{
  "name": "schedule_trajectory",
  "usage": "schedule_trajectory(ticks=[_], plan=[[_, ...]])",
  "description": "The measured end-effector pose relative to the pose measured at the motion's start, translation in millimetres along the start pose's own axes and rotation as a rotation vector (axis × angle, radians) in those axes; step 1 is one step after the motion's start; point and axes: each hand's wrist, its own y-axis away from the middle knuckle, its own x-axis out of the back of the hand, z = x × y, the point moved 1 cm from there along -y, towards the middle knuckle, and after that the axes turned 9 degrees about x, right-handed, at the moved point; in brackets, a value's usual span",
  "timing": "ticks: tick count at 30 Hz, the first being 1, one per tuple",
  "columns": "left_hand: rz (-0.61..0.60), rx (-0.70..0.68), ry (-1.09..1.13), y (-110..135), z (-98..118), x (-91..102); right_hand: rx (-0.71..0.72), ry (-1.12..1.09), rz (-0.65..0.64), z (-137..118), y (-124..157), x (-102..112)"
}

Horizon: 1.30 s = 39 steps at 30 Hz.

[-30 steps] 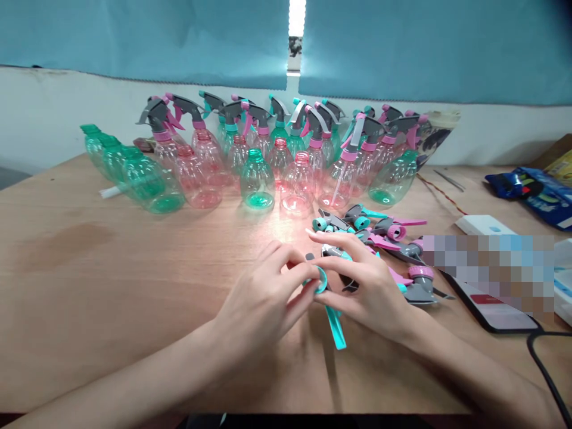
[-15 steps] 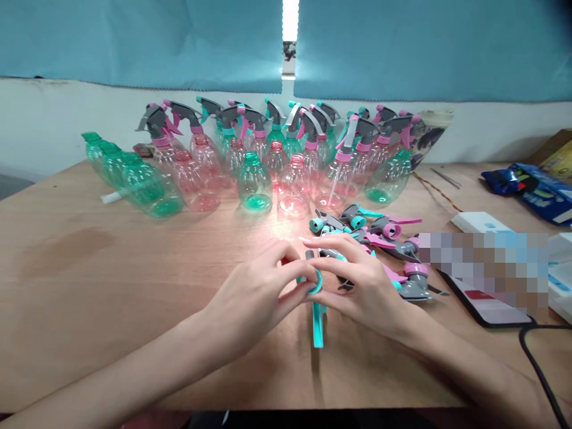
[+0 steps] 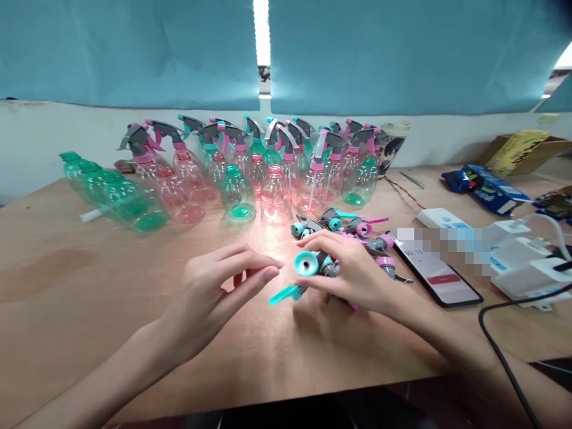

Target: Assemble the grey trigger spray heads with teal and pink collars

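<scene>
My right hand grips a spray head with a turquoise collar. The collar's round opening faces me, pale inside with a dark hole in the middle, and its turquoise trigger points down and to the left. To the left of the spray head is my left hand, apart from it. Its thumb and index fingertips are drawn together in a pinch, and nothing shows between them. Loose spray heads in grey, pink and turquoise lie behind and beside my right hand, which partly hides them.
Along the back stand several clear green and pink bottles, some open-necked like the green bottle, others topped with spray heads. On the right are a phone, a white power strip, a black cable and blue packets.
My left hand has come away from the collar and moved left. The spray head has turned in my right hand, so its opening faces me. The view has swung to the right.
</scene>
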Motion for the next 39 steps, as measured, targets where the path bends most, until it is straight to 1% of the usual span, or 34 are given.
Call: schedule_trajectory(ticks=[1, 3, 6, 8, 10, 12, 14, 15, 16, 18, 20, 23, 25, 28, 32, 35, 39], plan=[[0.004, -0.004, -0.004, 0.3, 0.6, -0.5, -0.04, 0.021, 0.007, 0.7, 0.8, 8.9], [-0.021, -0.018, -0.01, 2.5, 2.1, -4.5, -0.168, 0.064, 0.031, 2.6, 2.9, 27.8], [-0.076, -0.018, -0.006, 7.2, 5.4, -14.0, -0.348, -0.001, 0.087, 6.9, 5.4, 53.1], [-0.113, 0.001, 0.005, 9.5, 7.3, -20.3, -0.492, -0.004, 0.136, 13.5, 6.2, 64.1], [-0.152, 0.027, 0.006, 10.0, 7.8, -26.1, -0.588, -0.004, 0.205, 24.1, 6.6, 68.9], [-0.184, 0.054, -0.002, 9.1, 6.9, -31.1, -0.631, -0.026, 0.268, 37.4, 7.8, 68.5], [-0.213, 0.09, -0.007, 7.0, 4.3, -35.4, -0.67, -0.042, 0.241, 49.8, 11.2, 65.2], [-0.229, 0.11, -0.007, 5.8, 2.5, -37.2, -0.658, 0.013, 0.195, 53.9, 13.8, 63.7], [-0.244, 0.128, -0.008, 4.6, 0.5, -38.7, -0.633, 0.128, 0.174, 56.1, 17.0, 63.2], [-0.267, 0.159, -0.016, 2.5, -4.0, -41.4, -0.568, 0.374, 0.166, 54.3, 25.2, 64.5], [-0.293, 0.182, -0.034, 0.7, -8.0, -44.2, -0.501, 0.513, 0.179, 46.0, 34.9, 67.2], [-0.327, 0.208, -0.062, -2.0, -10.3, -51.1, -0.371, 0.512, 0.157, 28.5, 50.2, 68.5], [-0.331, 0.219, -0.073, -4.8, -8.9, -58.3, -0.3, 0.475, 0.122, 18.1, 60.4, 65.4], [-0.313, 0.205, -0.105, -12.4, -4.0, -72.3, -0.218, 0.429, 0.051, 6.8, 75.0, 54.2], [-0.32, 0.175, -0.215, -28.1, 0.9, -93.7, -0.091, 0.446, 0.038, -4.7, 91.1, 33.4], [-0.303, 0.179, -0.277, -38.8, 2.6, -106.8, -0.056, 0.476, 0.028, -10.9, 98.7, 19.9], [-0.281, 0.206, -0.369, -46.1, 5.9, -115.1, -0.088, 0.508, 0.033, -13.1, 101.0, 11.3]])
